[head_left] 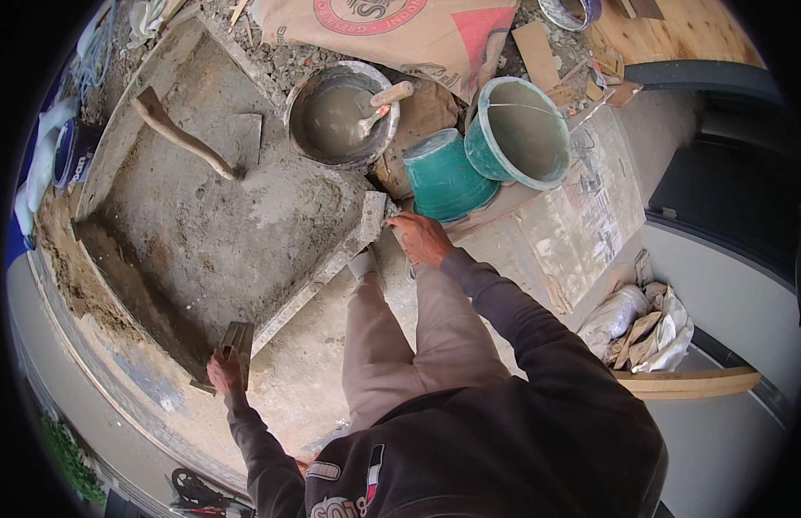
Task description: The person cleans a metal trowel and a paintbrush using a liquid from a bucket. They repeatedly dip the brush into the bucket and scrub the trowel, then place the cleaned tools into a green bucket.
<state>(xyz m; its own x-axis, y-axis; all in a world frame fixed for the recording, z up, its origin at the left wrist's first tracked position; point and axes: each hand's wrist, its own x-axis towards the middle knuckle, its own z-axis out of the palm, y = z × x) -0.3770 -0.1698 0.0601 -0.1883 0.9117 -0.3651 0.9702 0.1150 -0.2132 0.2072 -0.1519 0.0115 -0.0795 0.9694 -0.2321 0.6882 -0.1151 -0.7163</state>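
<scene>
My left hand [226,371] is closed round a grey, mortar-stained plastering float [238,339] at the near corner of a large mixing trough [301,293]. My right hand [424,239] is low by the trough's right corner, its fingers curled next to a pale, crusted block [373,216] on the rim. What those fingers hold is too small to make out. Inside the trough, a hoe [189,136] with a curved wooden handle rests its blade on grey mortar residue.
Beyond the trough's right side stand a round black tub [297,129] of murky water with a brush [373,121], a tipped green bucket [448,177] and an upright green bucket [476,142]. A paper cement sack [435,43] lies on rubble behind. Crumpled bags [651,324] sit at right.
</scene>
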